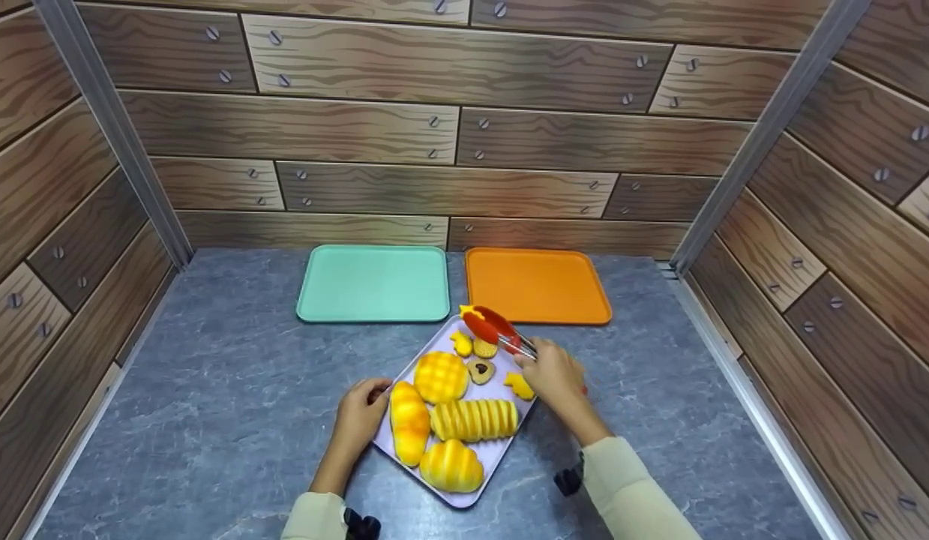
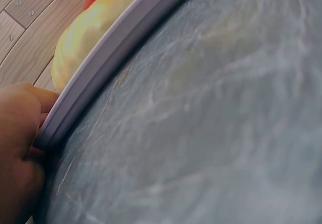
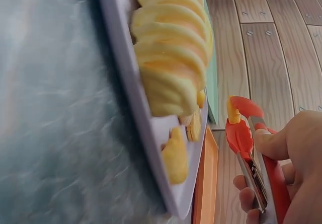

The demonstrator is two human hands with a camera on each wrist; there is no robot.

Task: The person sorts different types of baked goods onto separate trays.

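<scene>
My left hand (image 1: 359,412) grips the left edge of a lilac tray (image 1: 501,442), thumb over its rim in the left wrist view. With my right hand (image 1: 552,375) I hold red-tipped tongs (image 1: 494,328) above the tray's far corner. Between the tong tips is a small yellow piece (image 3: 233,110), possibly a star-shaped cookie. On the tray lie a long bun (image 1: 409,424), a round checkered bun (image 1: 442,377), a ridged loaf (image 1: 475,420) and a striped roll (image 1: 451,466). Beside them are a cookie with a dark centre (image 1: 480,370), a round cookie (image 1: 484,348) and small yellow shapes (image 1: 519,385).
Behind the lilac tray, a mint green tray (image 1: 374,285) lies at the left and an orange tray (image 1: 537,286) at the right, both bare. Wood-patterned walls (image 1: 359,127) enclose the grey marbled table (image 1: 232,375) at the back and both sides.
</scene>
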